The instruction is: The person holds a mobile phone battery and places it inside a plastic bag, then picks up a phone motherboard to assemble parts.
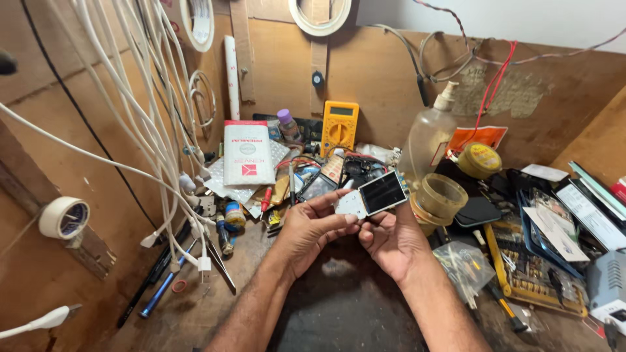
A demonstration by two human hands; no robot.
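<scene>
Both hands hold a small white phone part with a dark rectangular screen (376,194) above the bench centre. My left hand (310,228) pinches its white left end between thumb and fingers. My right hand (391,238) supports it from below and the right, with the thumb near the screen's lower edge. The screen faces up and tilts to the right. A dark mat (339,306) lies under my forearms.
White cables (150,130) hang at the left. A yellow multimeter (339,125), a white packet (248,154), a clear bottle (427,140), a tape roll (63,217), a screwdriver bit tray (525,270), blue pen (160,290) and small tools crowd the wooden bench.
</scene>
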